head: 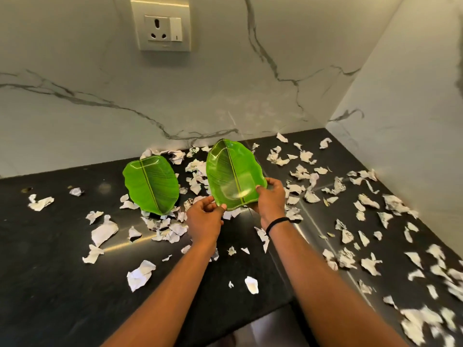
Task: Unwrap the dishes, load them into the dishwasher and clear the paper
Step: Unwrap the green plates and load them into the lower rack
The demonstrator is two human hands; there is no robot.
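Two green plates shaped like banana leaves are in view. One leaf plate (151, 184) lies flat on the black counter (50, 259), left of centre. The other leaf plate (231, 174) is lifted above the counter and tilted up toward me. My left hand (204, 217) pinches its near left edge with thumb and fingers. My right hand (269, 200) grips its near right edge, thumb on top; a black band circles that wrist. Torn white paper scraps (104, 231) lie scattered all over the counter.
A marble backsplash (175, 96) with a wall socket (164, 27) stands behind the counter, and a marble side wall (413, 108) closes off the right. The counter's front edge (250, 319) runs near the bottom. Paper scraps (370, 201) are thickest on the right side.
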